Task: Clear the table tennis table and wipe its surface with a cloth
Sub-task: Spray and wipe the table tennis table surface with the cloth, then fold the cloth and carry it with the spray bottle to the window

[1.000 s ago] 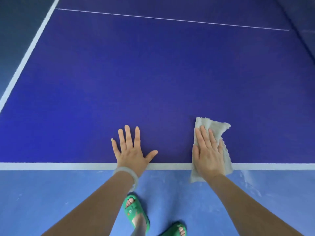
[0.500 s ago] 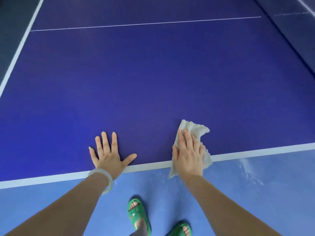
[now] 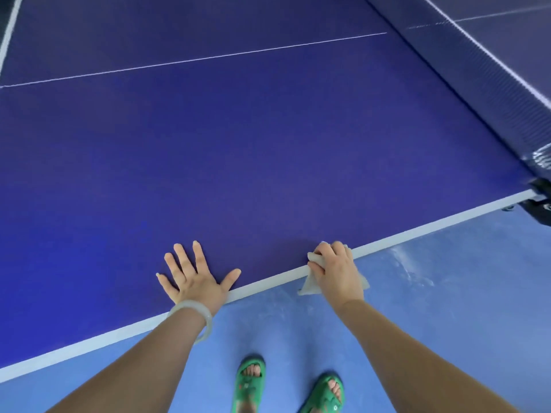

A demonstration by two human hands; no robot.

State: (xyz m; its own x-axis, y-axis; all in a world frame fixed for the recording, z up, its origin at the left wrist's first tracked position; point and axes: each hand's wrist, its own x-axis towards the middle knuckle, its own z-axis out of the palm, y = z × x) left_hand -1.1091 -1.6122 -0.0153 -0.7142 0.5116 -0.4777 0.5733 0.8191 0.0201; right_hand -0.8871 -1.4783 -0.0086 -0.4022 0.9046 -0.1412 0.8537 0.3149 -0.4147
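Grips the pale cloth (image 3: 308, 287) in the right hand (image 3: 337, 271), fingers curled over it right at the near edge of the blue table tennis table (image 3: 268, 144), with a corner of fabric hanging below the white border (image 3: 432, 226). Presses the left hand (image 3: 196, 278) flat on the tabletop nearby, fingers straight and spread, a pale bangle (image 3: 195, 318) on the wrist. Stands in green sandals (image 3: 249, 383) on the light blue floor (image 3: 447, 293) just beside the table. Farther right, across the tabletop: the dark net (image 3: 492, 73), with its clamp (image 3: 539, 201) at the table's edge.
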